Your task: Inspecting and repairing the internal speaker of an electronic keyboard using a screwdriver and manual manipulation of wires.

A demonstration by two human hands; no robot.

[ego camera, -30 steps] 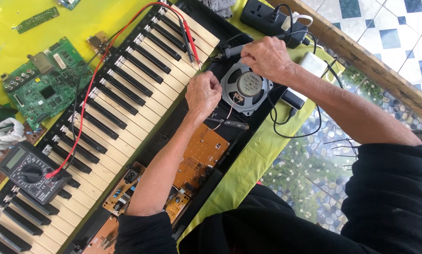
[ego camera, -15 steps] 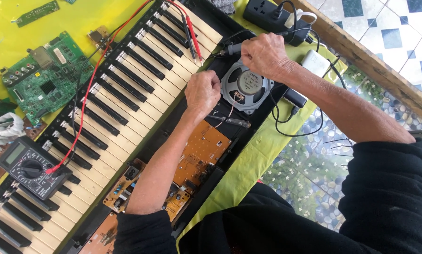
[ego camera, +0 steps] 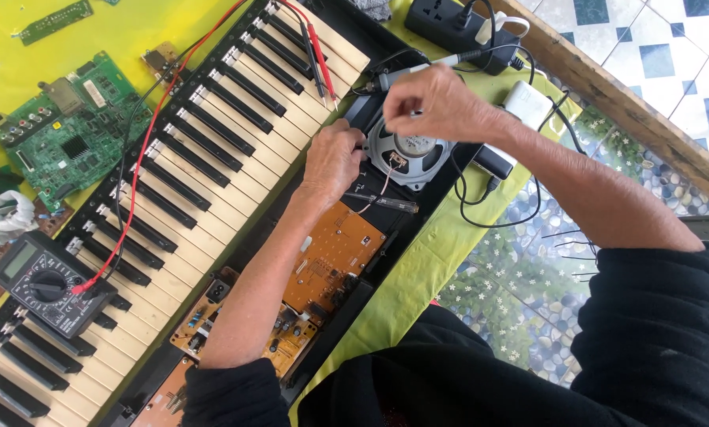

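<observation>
A round grey speaker (ego camera: 419, 152) sits in the opened black casing of an electronic keyboard (ego camera: 212, 150). My left hand (ego camera: 332, 164) grips the speaker's left rim with curled fingers. Over the speaker's top edge, my right hand (ego camera: 435, 104) has thumb and forefinger pinched on something small and pale that I cannot identify. Thin red and white wires (ego camera: 378, 190) run from the speaker toward an orange circuit board (ego camera: 334, 253). Behind the right hand, a slim soldering iron (ego camera: 394, 75) with a cable lies across the casing.
A clear-handled screwdriver (ego camera: 387, 202) lies below the speaker. A multimeter (ego camera: 46, 289) rests on the keys, with red and black probes (ego camera: 315, 47). A green circuit board (ego camera: 69, 142) is at the left. A power strip (ego camera: 457, 24) and a white block (ego camera: 528, 103) lie on the yellow-green cloth (ego camera: 417, 269).
My right hand has dropped a little, away from the soldering iron, and now pinches above the speaker. My left hand stays at the speaker's left rim.
</observation>
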